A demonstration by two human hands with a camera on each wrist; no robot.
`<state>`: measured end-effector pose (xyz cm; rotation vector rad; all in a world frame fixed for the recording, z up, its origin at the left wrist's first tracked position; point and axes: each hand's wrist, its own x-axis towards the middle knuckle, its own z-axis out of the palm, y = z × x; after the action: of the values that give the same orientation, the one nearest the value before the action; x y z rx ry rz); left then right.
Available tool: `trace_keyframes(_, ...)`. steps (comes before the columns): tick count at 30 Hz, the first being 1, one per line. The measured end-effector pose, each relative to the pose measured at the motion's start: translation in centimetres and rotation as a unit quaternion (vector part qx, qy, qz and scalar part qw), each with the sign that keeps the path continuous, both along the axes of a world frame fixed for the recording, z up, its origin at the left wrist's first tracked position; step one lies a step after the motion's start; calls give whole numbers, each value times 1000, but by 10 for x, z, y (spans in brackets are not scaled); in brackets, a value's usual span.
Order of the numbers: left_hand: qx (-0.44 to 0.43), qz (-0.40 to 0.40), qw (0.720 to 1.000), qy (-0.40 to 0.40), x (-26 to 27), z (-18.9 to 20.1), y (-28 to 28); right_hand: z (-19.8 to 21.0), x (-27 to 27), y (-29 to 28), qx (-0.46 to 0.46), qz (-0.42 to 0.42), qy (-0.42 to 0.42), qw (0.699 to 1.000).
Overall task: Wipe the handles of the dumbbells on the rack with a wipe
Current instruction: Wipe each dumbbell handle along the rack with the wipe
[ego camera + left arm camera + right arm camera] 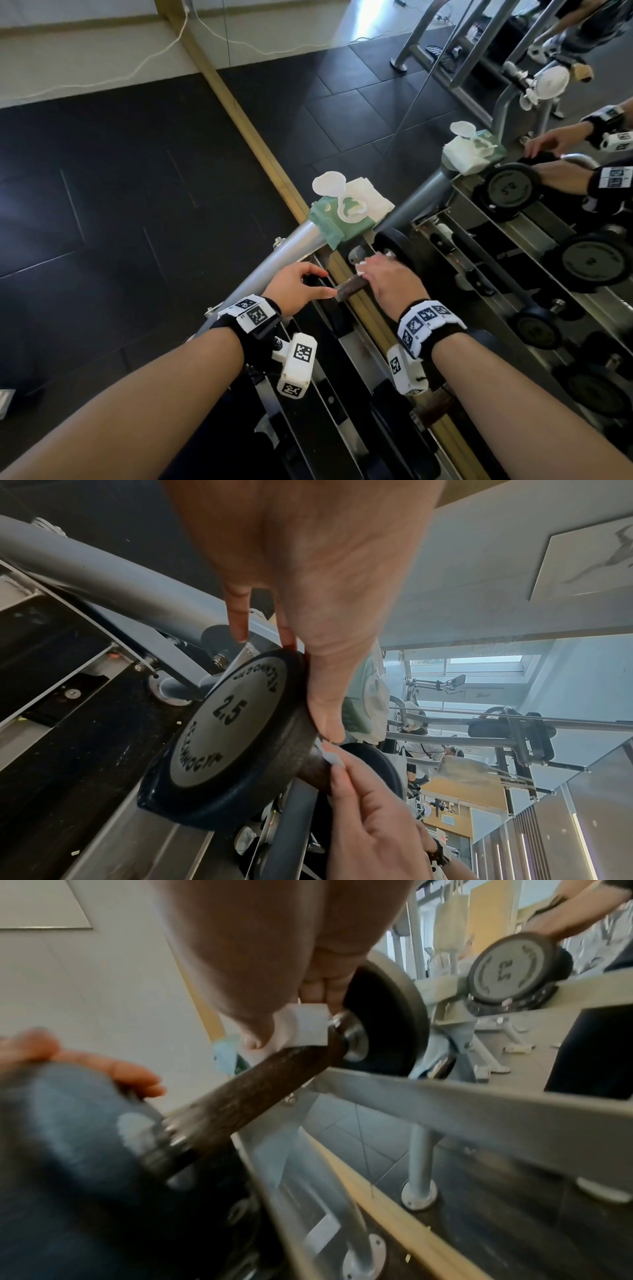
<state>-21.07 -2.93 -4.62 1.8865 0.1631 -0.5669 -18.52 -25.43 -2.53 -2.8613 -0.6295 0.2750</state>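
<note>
Her right hand [390,281] pinches a white wipe [304,1027] on the 2.5 dumbbell's handle [253,1085], left hand [298,286] at nine o'clock cupping the end plate [222,734], fingers spread; other dumbbells likely remain.

Dumbbell handle [253,1088] rough, rusty-brown metal (knurled); rack [301,240] smooth grey metal; wipe [308,1027] white cloth

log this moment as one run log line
left hand: steadies black 2.5 dumbbell plate | right hand: holds white wipe on dark brown dumbbell handle | green wipes pack: open
</note>
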Motion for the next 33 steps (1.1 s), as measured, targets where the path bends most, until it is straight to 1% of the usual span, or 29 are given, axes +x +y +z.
trace_keyframes(3, -10, 1, 1000, -6, -1, 0, -1, -6, -14, 15, -36, 93, 23, 995)
trace_keyframes(5, -14, 1, 1000, -6, -1, 1, -1, -6, -13, 14, -49, 116, 40, 991)
trace_keyframes(6, -12, -1, 1000, -5, -2, 1, 0, -5, -8, 11, -54, 105, 53, 992)
trace_keyframes(8, -6, -7, 1000, -5, -2, 2, 1, 0, 1, 6, -49, 36, 64, 996)
trace_keyframes(10, -6, -11, 1000, -6, -3, 3, 2, 3, 5, 2, -41, -33, 46, 998)
trace_keyframes(11, -9, -9, 1000, -8, -3, 3, 2, 2, 4, 4, -45, -41, 37, 997)
trace_keyframes(12, -13, -7, 1000, -9, -3, 2, 1, 1, 0, 7, -49, -37, 33, 998)
trace_keyframes(14, -13, -4, 1000, -11, -3, 2, 0, -4, -11, 17, -30, -11, 45, 998)
trace_keyframes(16, -11, -5, 1000, -13, -3, 1, -1, -7, -23, 26, -15, 37, 80, 996)
trace_keyframes(18, -5, -8, 1000, -14, -2, 1, 0, -6, -22, 26, -30, 80, 100, 991)
trace_keyframes(19, -2, -11, 1000, -13, -2, 1, 0, -2, -18, 23, -39, 78, 105, 991)
trace_keyframes(23, 6, -20, 1000, -5, -2, 4, 1, 13, 11, 0, -91, -6, 68, 994)
trace_keyframes(25, 6, -19, 1000, -3, -2, 4, 2, 15, 14, -1, -109, -19, 71, 991)
trace_keyframes(27, 7, -20, 1000, -1, -3, 5, 1, 12, 4, 4, -100, -31, 67, 992)
trace_keyframes(29, 9, -18, 1000, 1, -3, 4, 1, 7, -12, 9, -62, -32, 78, 995)
trace_keyframes(31, 3, -14, 1000, -1, -4, 4, 0, 2, -24, 12, -53, 17, 108, 993)
trace_keyframes(33, 0, -14, 1000, -2, -4, 4, 0, 0, -28, 12, -93, 78, 134, 983)
